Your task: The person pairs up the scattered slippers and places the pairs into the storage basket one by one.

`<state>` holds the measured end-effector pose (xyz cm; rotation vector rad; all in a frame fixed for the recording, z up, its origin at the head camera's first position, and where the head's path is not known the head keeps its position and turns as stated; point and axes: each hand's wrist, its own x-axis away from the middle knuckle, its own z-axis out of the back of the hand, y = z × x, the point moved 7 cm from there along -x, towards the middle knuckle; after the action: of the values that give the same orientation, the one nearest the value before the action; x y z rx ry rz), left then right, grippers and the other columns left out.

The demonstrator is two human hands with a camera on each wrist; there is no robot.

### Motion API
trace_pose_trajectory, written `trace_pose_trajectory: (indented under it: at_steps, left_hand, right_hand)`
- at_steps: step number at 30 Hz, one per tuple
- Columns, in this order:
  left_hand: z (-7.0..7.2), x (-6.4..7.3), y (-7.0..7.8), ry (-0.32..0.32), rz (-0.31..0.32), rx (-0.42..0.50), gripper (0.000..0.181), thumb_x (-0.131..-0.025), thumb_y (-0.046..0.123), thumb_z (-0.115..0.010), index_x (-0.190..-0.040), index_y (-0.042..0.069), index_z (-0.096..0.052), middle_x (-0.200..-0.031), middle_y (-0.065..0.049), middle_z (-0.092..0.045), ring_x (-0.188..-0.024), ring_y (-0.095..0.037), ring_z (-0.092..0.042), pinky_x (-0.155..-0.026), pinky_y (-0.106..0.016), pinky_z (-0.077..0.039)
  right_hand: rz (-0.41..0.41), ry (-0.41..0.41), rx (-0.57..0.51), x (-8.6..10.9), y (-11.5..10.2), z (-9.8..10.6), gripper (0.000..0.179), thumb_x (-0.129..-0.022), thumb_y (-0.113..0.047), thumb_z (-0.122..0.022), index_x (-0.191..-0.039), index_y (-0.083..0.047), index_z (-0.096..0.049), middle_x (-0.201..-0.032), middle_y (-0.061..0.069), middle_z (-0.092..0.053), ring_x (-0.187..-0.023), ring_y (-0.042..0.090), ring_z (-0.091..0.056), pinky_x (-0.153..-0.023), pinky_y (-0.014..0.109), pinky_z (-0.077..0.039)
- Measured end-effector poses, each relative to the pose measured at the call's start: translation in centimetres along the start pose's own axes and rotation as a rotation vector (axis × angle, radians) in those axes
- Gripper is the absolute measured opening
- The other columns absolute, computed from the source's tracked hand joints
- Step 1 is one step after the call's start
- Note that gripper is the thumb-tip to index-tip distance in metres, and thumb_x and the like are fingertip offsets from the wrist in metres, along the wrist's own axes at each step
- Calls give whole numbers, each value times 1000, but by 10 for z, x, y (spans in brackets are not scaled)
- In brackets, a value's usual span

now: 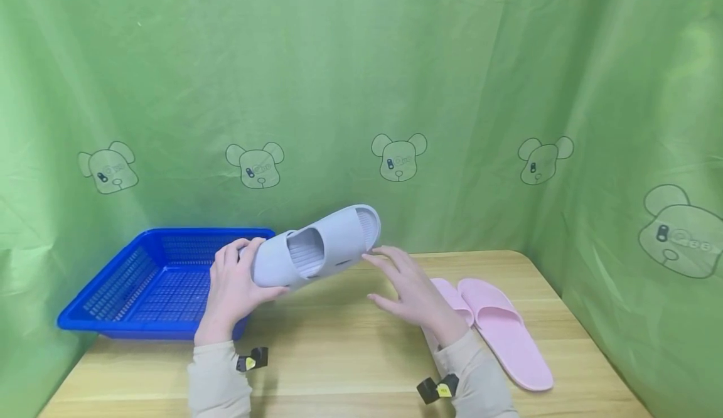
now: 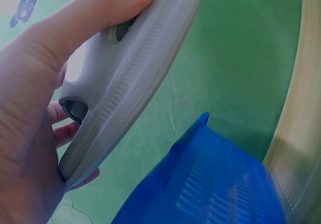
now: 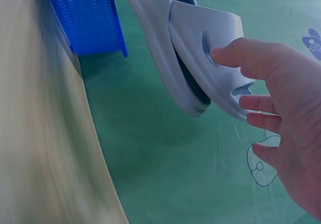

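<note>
A pair of light grey slippers (image 1: 343,237), one tucked into the other, is held up above the table. My left hand (image 1: 234,283) grips their left end, with the thumb along the near side of a slipper (image 2: 135,68). At the other end my right hand (image 1: 409,292) has its fingers spread and loosely bent, the fingertips right by the slipper's edge. The right wrist view shows both slippers (image 3: 200,38) overlapping, and the right hand (image 3: 291,103) beside the upper one without gripping it.
A blue plastic basket (image 1: 107,327) with lattice walls stands on the left of the wooden table (image 1: 339,355). Pink slippers (image 1: 508,336) lie at the right, one partly hidden behind my right forearm. A green curtain (image 1: 327,79) printed with bear heads surrounds the table's back and sides.
</note>
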<state>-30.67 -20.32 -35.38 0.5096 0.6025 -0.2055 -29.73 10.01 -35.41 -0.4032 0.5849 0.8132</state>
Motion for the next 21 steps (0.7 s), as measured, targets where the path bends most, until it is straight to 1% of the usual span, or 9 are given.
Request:
trace_pose_trajectory:
  at_steps: [5,8,13,21]
  left_hand:
    - [5,1,-7,-1,25,0,95,-51,53,-90,-132,23,-52,-134,-14,-43,-125,-40,-33,-99,-61,-28]
    - [7,1,-9,-6,36,3,94,-52,52,-90,-133,22,-51,-135,-14,-43,-125,-40,-32,-99,-61,-27]
    - [9,1,-9,-6,38,-3,94,-53,52,-90,-133,22,-51,-134,-15,-43,-125,-40,-32,-99,-61,-28]
    - [12,2,-12,2,48,-16,94,-53,52,-90,-133,23,-51,-134,-15,-42,-125,-40,-31,-98,-61,-28]
  right_hand:
    - [-15,-39,-4,0,-3,-7,70,-82,-38,-71,-144,-18,-45,-142,9,-49,-134,29,-44,-111,52,-39]
    - [-14,-57,-13,0,-5,-12,72,-82,-38,-72,-145,-19,-44,-143,7,-48,-135,28,-43,-113,51,-38]
    - [20,-62,-8,-1,-12,-17,71,-81,-39,-72,-143,-15,-47,-143,10,-50,-134,30,-45,-112,52,-38]
    - [35,-91,-15,-1,-22,-27,69,-82,-39,-72,-144,-18,-47,-144,9,-48,-135,30,-45,-112,51,-38]
